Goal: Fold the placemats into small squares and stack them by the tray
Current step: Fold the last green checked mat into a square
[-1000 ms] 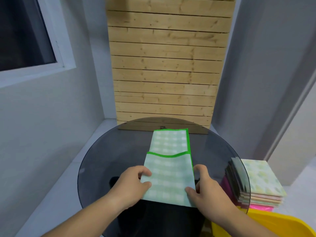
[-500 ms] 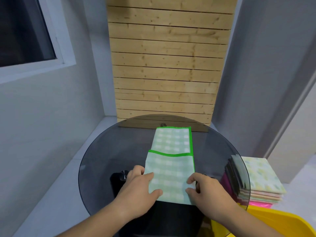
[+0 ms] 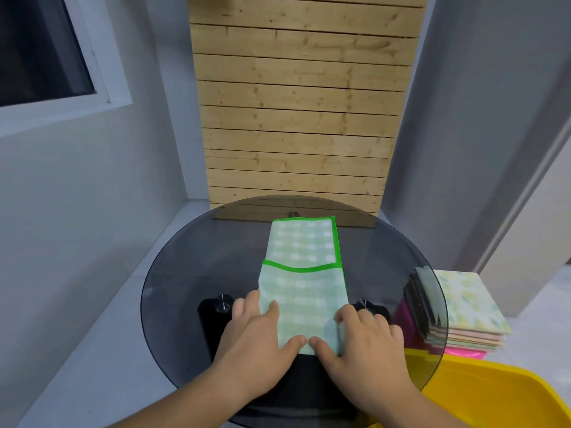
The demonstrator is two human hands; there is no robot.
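Grey walls, a window (image 3: 40, 50) and a pale slatted wood panel (image 3: 296, 118) surround a round smoked-glass table (image 3: 173, 273). A soft green-checked placemat (image 3: 304, 273) with bright green trim lies half folded from the table's near edge toward its far edge. The left hand (image 3: 256, 341) presses its near end with flattened fingers; the right hand (image 3: 364, 344) pinches the near right corner. Folded placemats (image 3: 463, 304) sit stacked past the table's right edge, beside a yellow plastic tray (image 3: 494, 390).

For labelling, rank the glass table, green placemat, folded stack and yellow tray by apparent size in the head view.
1. glass table
2. green placemat
3. folded stack, only slightly smaller
yellow tray: cut off, unranked
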